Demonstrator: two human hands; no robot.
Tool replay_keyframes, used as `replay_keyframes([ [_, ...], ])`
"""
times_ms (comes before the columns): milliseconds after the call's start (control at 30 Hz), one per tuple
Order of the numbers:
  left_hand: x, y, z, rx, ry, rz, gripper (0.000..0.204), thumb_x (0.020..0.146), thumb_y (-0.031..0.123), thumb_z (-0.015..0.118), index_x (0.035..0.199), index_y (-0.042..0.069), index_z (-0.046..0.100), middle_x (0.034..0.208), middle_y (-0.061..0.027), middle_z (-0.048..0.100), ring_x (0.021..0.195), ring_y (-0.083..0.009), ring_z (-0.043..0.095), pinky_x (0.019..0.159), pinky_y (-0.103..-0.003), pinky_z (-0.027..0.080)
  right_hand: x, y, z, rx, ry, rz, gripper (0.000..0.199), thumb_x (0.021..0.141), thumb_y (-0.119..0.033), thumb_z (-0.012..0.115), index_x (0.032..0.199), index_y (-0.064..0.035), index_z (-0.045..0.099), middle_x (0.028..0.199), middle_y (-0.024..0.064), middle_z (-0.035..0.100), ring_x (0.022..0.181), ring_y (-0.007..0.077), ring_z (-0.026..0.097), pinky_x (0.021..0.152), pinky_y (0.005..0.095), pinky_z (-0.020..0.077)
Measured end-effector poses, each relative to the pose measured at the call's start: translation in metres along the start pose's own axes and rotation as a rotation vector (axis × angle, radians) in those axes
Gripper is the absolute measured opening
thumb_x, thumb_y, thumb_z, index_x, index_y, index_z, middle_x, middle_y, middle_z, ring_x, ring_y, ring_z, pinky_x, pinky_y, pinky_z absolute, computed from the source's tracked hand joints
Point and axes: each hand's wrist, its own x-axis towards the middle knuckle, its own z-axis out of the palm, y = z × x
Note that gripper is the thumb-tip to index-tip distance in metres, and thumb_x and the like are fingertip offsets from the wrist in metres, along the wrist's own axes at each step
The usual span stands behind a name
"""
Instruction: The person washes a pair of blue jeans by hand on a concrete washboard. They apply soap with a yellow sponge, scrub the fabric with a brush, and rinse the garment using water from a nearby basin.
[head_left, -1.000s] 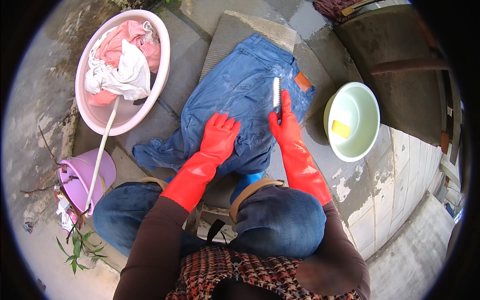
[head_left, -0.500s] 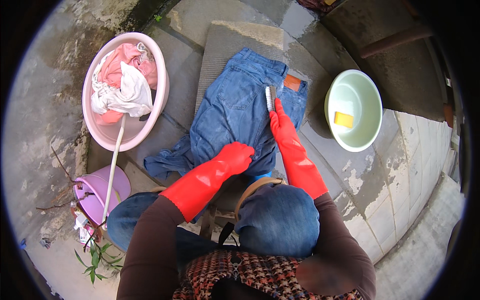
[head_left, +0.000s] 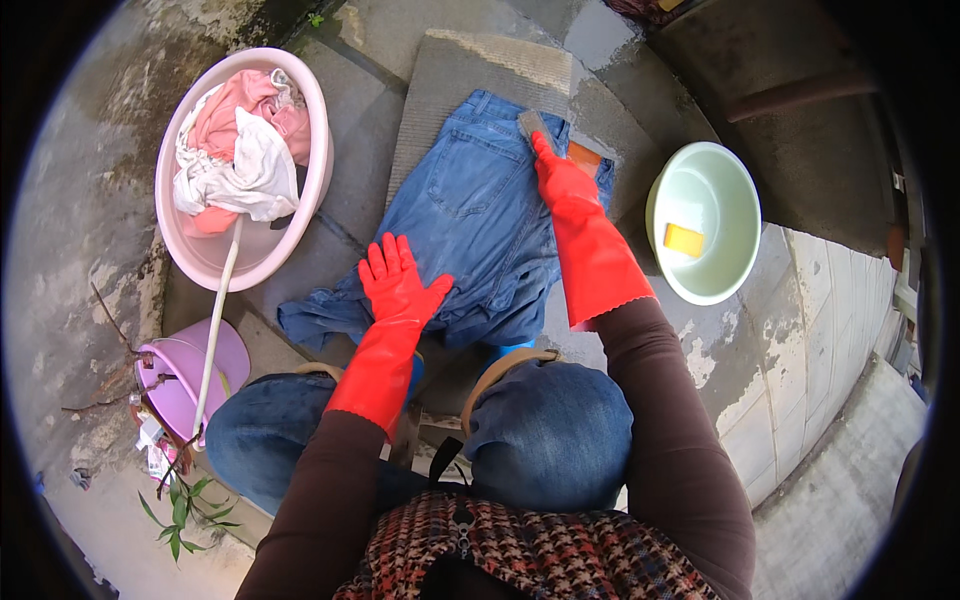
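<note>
Red rubber-gloved hands: left (head_left: 398, 285) flat on creased denim jeans (head_left: 470, 230), right (head_left: 560, 180) apparently gripping a brush (head_left: 530, 123).

Wet blue jeans (head_left: 470, 220) lie spread flat, a scrub brush (head_left: 531, 124) touching their waistband.

the right hand (head_left: 562, 178) has pushed the brush (head_left: 531, 124) up the jeans (head_left: 470, 215); the left hand (head_left: 398, 285) has flattened.
</note>
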Motion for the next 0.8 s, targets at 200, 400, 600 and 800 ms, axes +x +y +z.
replay_keyframes([
  [200,0.0,-0.017,0.022,-0.118,0.362,0.018,0.103,0.079,0.057,0.082,0.152,-0.007,0.046,0.153,-0.0333,0.05,0.135,-0.0497,0.052,0.115,-0.058,0.039,-0.165,-0.057,0.038,-0.142,-0.611,-0.346,0.052,0.109,-0.045,0.043,0.161,-0.0462,0.04,0.133,0.0221,0.068,0.127,0.0426,0.063,0.111,0.0446,0.0466],
  [400,0.002,-0.015,0.017,-0.159,0.422,0.039,0.101,0.078,0.055,0.084,0.146,-0.011,0.05,0.144,-0.0344,0.056,0.128,-0.05,0.056,0.11,-0.058,0.044,0.035,0.017,0.008,-0.053,-0.09,-0.005,0.055,0.111,-0.036,0.048,0.164,-0.0438,0.035,0.125,0.0221,0.072,0.114,0.0417,0.07,0.097,0.0465,0.0523],
  [600,0.003,-0.017,0.013,-0.238,0.443,0.025,0.101,0.076,0.054,0.085,0.146,-0.009,0.051,0.144,-0.0347,0.055,0.127,-0.0492,0.057,0.109,-0.058,0.044,-0.103,-0.038,0.052,-0.078,-0.389,-0.254,0.057,0.109,-0.048,0.051,0.16,-0.0218,0.049,0.12,0.0195,0.074,0.113,0.0374,0.07,0.103,0.0384,0.0518],
  [800,0.006,-0.018,0.012,-0.263,0.412,0.028,0.101,0.075,0.054,0.086,0.147,-0.008,0.05,0.146,-0.0335,0.054,0.128,-0.0476,0.057,0.11,-0.056,0.044,-0.023,-0.06,0.037,-0.238,-0.421,-0.265,0.06,0.11,-0.036,0.043,0.165,-0.0515,0.024,0.137,0.0217,0.066,0.121,0.0458,0.066,0.104,0.0508,0.0509],
])
